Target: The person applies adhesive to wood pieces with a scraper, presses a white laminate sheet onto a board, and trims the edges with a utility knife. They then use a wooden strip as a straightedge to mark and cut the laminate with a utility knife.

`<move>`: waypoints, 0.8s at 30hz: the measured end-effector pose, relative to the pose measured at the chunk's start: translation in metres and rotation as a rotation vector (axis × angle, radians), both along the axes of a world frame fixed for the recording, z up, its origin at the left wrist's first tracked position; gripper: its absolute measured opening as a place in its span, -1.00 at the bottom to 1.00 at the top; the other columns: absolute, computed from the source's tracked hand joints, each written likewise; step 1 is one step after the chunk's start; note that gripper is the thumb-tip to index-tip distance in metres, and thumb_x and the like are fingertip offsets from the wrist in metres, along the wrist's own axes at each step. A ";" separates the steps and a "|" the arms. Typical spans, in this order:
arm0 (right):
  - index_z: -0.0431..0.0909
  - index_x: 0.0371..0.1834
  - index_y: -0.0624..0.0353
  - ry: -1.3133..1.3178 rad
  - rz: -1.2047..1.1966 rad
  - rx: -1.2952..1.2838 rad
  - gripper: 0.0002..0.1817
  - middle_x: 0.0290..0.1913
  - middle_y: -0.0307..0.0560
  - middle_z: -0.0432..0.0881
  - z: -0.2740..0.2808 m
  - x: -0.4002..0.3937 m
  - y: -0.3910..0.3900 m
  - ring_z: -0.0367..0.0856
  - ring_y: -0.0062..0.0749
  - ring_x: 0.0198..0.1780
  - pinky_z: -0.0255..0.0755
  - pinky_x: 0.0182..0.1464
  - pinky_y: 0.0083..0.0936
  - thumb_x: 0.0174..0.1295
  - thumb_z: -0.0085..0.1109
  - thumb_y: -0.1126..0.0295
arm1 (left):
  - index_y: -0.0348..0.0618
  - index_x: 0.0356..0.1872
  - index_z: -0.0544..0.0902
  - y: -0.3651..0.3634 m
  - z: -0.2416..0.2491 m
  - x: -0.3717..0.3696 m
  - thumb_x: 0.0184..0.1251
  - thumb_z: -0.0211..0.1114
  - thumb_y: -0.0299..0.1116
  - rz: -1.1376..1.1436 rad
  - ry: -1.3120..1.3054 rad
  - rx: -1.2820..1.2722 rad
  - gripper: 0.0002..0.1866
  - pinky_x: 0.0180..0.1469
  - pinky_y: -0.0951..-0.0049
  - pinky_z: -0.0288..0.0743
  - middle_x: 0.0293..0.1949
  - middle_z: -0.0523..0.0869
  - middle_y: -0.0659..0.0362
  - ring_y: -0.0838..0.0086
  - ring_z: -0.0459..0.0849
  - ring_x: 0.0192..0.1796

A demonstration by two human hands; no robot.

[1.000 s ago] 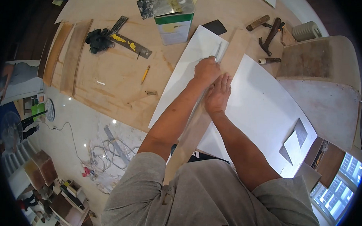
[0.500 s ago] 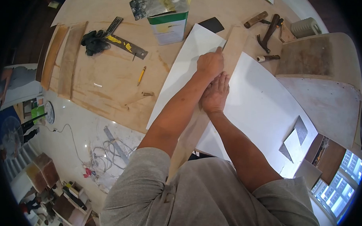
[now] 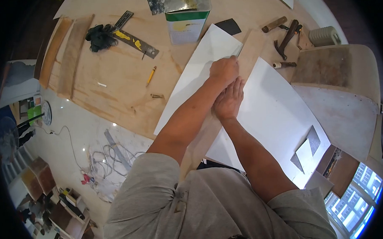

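Note:
My left hand (image 3: 224, 71) is closed in a fist at the left edge of a long wooden board (image 3: 250, 48). Whatever it grips, if anything, is hidden under the fingers. Just below it, my right hand (image 3: 229, 102) lies flat on the board with its fingers stretched out, the two hands touching or nearly so. Under the board is white sheet material: a narrow part (image 3: 191, 75) shows to the left, a wide part (image 3: 280, 108) to the right. The board runs diagonally from near my body toward the far side of the table.
A square metal tin (image 3: 187, 30) stands beyond the white sheet. Leftward lie a try square (image 3: 140, 45), a black glove (image 3: 99, 37) and a yellow pencil (image 3: 151, 76). A hammer (image 3: 286, 40) and a wooden-handled tool (image 3: 274, 24) rest at the right. Cables (image 3: 110, 159) litter the floor.
My left index finger, stretched along the board's edge before, is now curled in. My right hand stays flat on the board. The view has shifted slightly.

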State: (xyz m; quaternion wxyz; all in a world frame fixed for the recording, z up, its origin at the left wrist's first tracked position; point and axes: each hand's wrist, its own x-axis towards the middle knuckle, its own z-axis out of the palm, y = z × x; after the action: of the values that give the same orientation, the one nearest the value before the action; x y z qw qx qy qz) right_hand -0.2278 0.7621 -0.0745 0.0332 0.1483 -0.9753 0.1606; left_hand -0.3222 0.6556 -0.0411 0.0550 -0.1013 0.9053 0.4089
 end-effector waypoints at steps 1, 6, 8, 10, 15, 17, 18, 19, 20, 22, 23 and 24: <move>0.09 0.55 0.42 0.011 0.010 -0.014 -0.32 0.58 0.44 0.06 0.002 0.001 0.000 -0.08 0.36 0.62 -0.05 0.53 0.09 0.43 -0.06 0.31 | -0.21 -0.05 0.62 -0.002 0.002 0.007 0.55 -0.01 -0.17 0.003 -0.004 0.016 -0.66 -0.02 -0.06 0.57 -0.22 0.77 -0.15 -0.05 0.76 -0.10; 0.10 0.55 0.36 -0.023 0.013 -0.003 -0.25 0.60 0.37 0.04 0.006 0.001 -0.001 -0.13 0.28 0.64 -0.10 0.55 0.09 0.36 0.07 0.25 | -0.25 0.01 0.56 -0.005 0.009 0.041 0.52 0.03 -0.18 -0.013 -0.082 0.004 -0.67 -0.03 -0.07 0.57 -0.24 0.77 -0.15 -0.07 0.75 -0.12; 0.11 0.55 0.34 -0.011 0.007 -0.008 -0.25 0.60 0.34 0.03 -0.001 0.000 0.000 -0.14 0.24 0.65 -0.11 0.56 0.09 0.35 0.07 0.23 | -0.25 0.08 0.52 -0.008 0.009 0.047 0.49 0.07 -0.20 -0.023 -0.118 0.005 -0.65 -0.04 -0.07 0.57 -0.26 0.76 -0.15 -0.08 0.75 -0.14; 0.11 0.55 0.33 -0.012 -0.008 0.004 -0.25 0.61 0.33 0.03 -0.002 0.001 0.000 -0.14 0.23 0.65 -0.11 0.57 0.07 0.36 0.07 0.24 | -0.25 0.26 0.42 -0.007 0.007 0.048 0.44 0.14 -0.22 -0.010 -0.101 0.014 -0.54 -0.06 -0.05 0.58 -0.28 0.76 -0.15 -0.08 0.75 -0.16; 0.13 0.55 0.35 0.010 -0.015 0.030 -0.30 0.59 0.34 0.06 -0.005 -0.001 0.000 -0.11 0.23 0.64 -0.07 0.56 0.05 0.38 0.01 0.30 | -0.25 0.54 0.17 -0.013 0.025 0.036 0.30 0.30 -0.21 -0.085 -0.061 -0.080 -0.17 -0.11 0.07 0.63 -0.28 0.77 -0.14 0.02 0.79 -0.21; 0.15 0.53 0.39 0.013 -0.013 0.025 -0.33 0.59 0.35 0.07 -0.006 -0.001 0.000 -0.10 0.24 0.64 -0.06 0.55 0.06 0.39 -0.01 0.32 | -0.23 0.59 0.09 -0.009 0.018 0.019 0.28 0.32 -0.22 -0.123 -0.020 -0.139 -0.10 -0.11 0.08 0.64 -0.28 0.78 -0.13 0.04 0.79 -0.22; 0.16 0.52 0.42 0.007 -0.012 0.014 -0.34 0.59 0.36 0.07 -0.001 -0.001 -0.002 -0.10 0.25 0.64 -0.05 0.55 0.06 0.40 -0.02 0.33 | -0.22 0.59 0.11 -0.006 0.015 0.012 0.27 0.30 -0.25 -0.121 -0.010 -0.150 -0.12 -0.12 0.07 0.64 -0.28 0.78 -0.13 0.03 0.79 -0.22; 0.17 0.51 0.45 0.002 -0.013 0.002 -0.35 0.59 0.36 0.08 0.003 -0.001 -0.003 -0.09 0.26 0.64 -0.05 0.55 0.07 0.40 -0.03 0.34 | -0.21 0.58 0.12 -0.003 0.013 0.005 0.27 0.28 -0.29 -0.122 -0.001 -0.161 -0.14 -0.13 0.06 0.64 -0.29 0.78 -0.13 0.02 0.80 -0.22; 0.18 0.50 0.46 0.005 -0.004 -0.010 -0.35 0.59 0.37 0.07 0.004 -0.001 -0.003 -0.10 0.27 0.63 -0.05 0.55 0.08 0.40 -0.04 0.33 | -0.20 0.57 0.14 0.000 0.009 0.000 0.26 0.26 -0.32 -0.124 0.008 -0.171 -0.16 -0.13 0.04 0.64 -0.29 0.78 -0.13 0.01 0.80 -0.21; 0.20 0.48 0.50 0.007 0.010 -0.037 -0.36 0.59 0.38 0.06 0.005 0.000 -0.001 -0.10 0.30 0.63 -0.06 0.54 0.10 0.40 -0.04 0.33 | -0.19 0.57 0.15 0.004 0.012 -0.008 0.26 0.24 -0.33 -0.130 -0.006 -0.185 -0.17 -0.12 0.05 0.65 -0.28 0.78 -0.13 0.02 0.80 -0.22; 0.20 0.48 0.50 0.010 0.013 -0.034 -0.36 0.59 0.38 0.05 0.004 0.000 -0.001 -0.10 0.32 0.63 -0.06 0.54 0.11 0.40 -0.04 0.33 | -0.18 0.57 0.16 0.005 0.013 -0.012 0.26 0.24 -0.34 -0.132 -0.012 -0.194 -0.18 -0.12 0.05 0.65 -0.27 0.79 -0.13 0.02 0.80 -0.22; 0.20 0.48 0.50 0.012 0.017 -0.032 -0.36 0.60 0.39 0.05 0.004 0.000 0.000 -0.11 0.33 0.62 -0.07 0.54 0.12 0.40 -0.04 0.33 | -0.18 0.57 0.16 0.005 0.013 -0.014 0.27 0.23 -0.34 -0.139 -0.005 -0.205 -0.18 -0.12 0.05 0.66 -0.27 0.79 -0.14 0.02 0.81 -0.23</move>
State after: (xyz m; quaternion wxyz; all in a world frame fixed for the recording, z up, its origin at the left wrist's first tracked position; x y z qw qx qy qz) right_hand -0.2274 0.7624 -0.0706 0.0399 0.1569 -0.9711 0.1754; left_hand -0.3364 0.6610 -0.0282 0.0749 -0.0444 0.9470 0.3094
